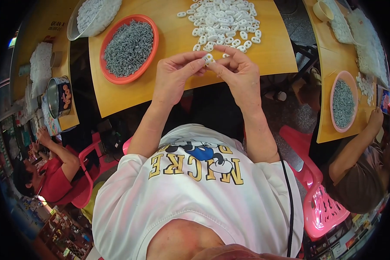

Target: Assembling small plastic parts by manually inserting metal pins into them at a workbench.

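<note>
Over the near edge of the table, my left hand (174, 77) pinches a small white oval plastic piece with holes (209, 57) between thumb and fingertips. My right hand (242, 74) meets it from the other side, thumb and fingers closed at the same piece, its index finger raised above. Whether a second small part sits between the right fingertips is too small to tell. Just beyond my hands lies a loose heap of similar white oval pieces (223, 19), each with holes. To the left of my left hand, an orange-red basin (109, 76) is full of small grey screw-like pieces (130, 48).
A clear tub (73, 32) of white pieces stands at the far left of my table (264, 60). On the right-hand table are a pink basin (335, 117) of grey pieces and clear bags. A round tin (58, 97) is on the left-hand table. People sit on both sides; a pink chair (318, 203) is at my right.
</note>
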The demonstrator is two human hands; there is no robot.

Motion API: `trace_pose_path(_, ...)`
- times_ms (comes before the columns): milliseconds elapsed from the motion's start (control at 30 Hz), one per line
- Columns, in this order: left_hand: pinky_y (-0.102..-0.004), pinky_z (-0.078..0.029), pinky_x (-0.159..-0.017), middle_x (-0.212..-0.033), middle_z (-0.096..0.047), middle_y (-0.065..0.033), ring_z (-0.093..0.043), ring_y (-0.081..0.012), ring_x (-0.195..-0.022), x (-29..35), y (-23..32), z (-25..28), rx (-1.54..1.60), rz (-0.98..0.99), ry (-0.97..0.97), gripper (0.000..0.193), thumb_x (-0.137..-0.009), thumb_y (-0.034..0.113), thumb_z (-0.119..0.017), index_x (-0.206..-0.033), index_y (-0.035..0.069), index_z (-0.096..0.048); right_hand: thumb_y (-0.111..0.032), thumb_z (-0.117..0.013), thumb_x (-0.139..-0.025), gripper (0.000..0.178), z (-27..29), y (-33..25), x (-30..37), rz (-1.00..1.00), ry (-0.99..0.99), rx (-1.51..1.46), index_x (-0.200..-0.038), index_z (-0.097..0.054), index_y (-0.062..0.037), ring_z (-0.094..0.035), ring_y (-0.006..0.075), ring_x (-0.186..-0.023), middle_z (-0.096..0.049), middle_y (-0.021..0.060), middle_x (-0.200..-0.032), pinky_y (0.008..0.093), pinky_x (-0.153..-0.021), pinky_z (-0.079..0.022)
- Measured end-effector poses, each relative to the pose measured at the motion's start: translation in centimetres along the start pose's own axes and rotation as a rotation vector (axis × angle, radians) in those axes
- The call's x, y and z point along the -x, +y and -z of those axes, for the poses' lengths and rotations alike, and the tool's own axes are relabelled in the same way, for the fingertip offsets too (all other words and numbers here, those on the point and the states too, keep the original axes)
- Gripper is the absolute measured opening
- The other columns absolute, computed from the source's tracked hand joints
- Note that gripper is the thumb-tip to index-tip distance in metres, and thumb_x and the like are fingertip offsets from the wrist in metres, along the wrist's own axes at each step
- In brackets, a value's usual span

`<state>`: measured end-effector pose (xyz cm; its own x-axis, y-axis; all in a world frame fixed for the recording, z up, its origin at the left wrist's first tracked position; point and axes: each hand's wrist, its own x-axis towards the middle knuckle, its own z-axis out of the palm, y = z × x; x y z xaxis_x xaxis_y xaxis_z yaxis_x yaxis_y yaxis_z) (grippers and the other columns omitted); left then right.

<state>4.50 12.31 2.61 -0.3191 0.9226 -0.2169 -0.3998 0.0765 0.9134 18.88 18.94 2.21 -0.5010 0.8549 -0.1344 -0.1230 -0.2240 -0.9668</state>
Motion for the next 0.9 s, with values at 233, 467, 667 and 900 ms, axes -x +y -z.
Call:
trace_pose_path(233, -0.0227, -0.049, -0.064, -0.083, -0.064, -0.0073, -0.058, -0.0106, -0.070, 0.19, 0.04, 0.14, 0.001, -0.012, -0.025, 0.020, -0.080, 0.003, -0.062, -0.099, -0.002, -0.063, -0.002, -0.066, -0.077, 0.037, 0.17, -0.26, -0.13, -0.052, -0.091, -0.024, -0.112, -0.059, -0.0004, -0.051, 0.0033, -0.066, -0.062, 0.0010, -0.077, 0.0163, -0.059, -0.040)
trace_pose_path(467, -0.0229, -0.049, -0.066, -0.084, -0.064, -0.0074, -0.060, -0.0114, -0.074, 0.31, 0.15, 0.49, -0.036, -0.029, -0.063, 0.022, -0.078, 0.000, -0.064, -0.100, -0.003, -0.062, -0.001, -0.065, -0.078, 0.033, 0.44, 0.35, -0.20, -0.055, -0.142, -0.076, -0.111, -0.059, 0.0008, -0.053, 0.0050, -0.070, -0.062, 0.0025, -0.081, 0.0165, -0.061, -0.041)
trace_pose_path(667, -0.0236, -0.050, -0.073, -0.092, -0.063, -0.0088, -0.060, -0.0126, -0.080, 0.40, 0.36, 0.67, -0.077, -0.073, -0.121, 0.029, -0.073, -0.007, -0.066, -0.101, -0.003, -0.060, 0.000, -0.064, -0.078, 0.031, 0.42, -0.03, -0.27, -0.094, -0.198, -0.219, -0.109, -0.059, 0.0019, -0.057, 0.0072, -0.073, -0.064, 0.0054, -0.086, 0.0178, -0.063, -0.044)
trace_pose_path(900, -0.0238, -0.050, -0.074, -0.091, -0.064, -0.0090, -0.061, -0.0130, -0.082, 0.32, 0.28, 1.05, 0.008, -0.076, -0.173, 0.027, -0.073, -0.005, -0.067, -0.099, -0.003, -0.061, 0.002, -0.065, -0.076, 0.031, 0.49, -0.18, -0.25, -0.088, -0.254, -0.277, -0.107, -0.059, 0.0017, -0.060, 0.0099, -0.078, -0.064, 0.0072, -0.090, 0.0200, -0.070, -0.048)
